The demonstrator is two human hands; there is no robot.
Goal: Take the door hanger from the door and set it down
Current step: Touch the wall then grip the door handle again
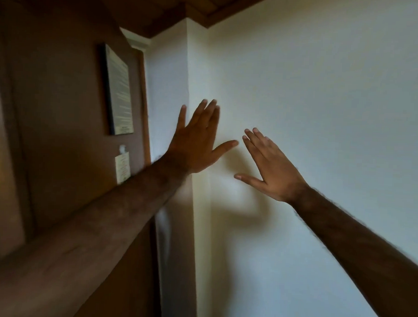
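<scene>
A pale door hanger [122,169] hangs on the brown door [60,128] from a small white hook, just below a framed notice. My left hand [196,143] is raised in front of the white wall's corner, fingers spread, holding nothing. It is to the right of the hanger, and my left forearm crosses just below the hanger's lower edge. My right hand [270,168] is also up and open, palm toward the white wall, further right and apart from the door.
A framed notice [117,92] is fixed to the door above the hanger. The white wall [324,115] fills the right side and meets the door frame at a corner [192,73]. A wooden ceiling [186,6] runs overhead.
</scene>
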